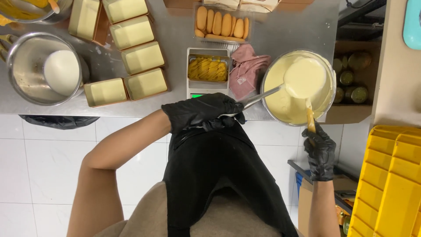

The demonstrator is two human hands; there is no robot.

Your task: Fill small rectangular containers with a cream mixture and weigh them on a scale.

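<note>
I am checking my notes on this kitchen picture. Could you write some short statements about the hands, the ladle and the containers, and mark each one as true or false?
1. The left hand holds the handle of a ladle full of pale cream. True.
2. The right hand is bare. False: both hands wear black gloves.
3. The ladle is above the large bowl of cream. True.
4. The container on the scale is already filled with cream. False: it shows yellow fruit slices.
5. The right hand holds a spatula at the bowl's edge. True.
6. The tray of finger biscuits is empty. False: biscuits lie in it in a row.
</note>
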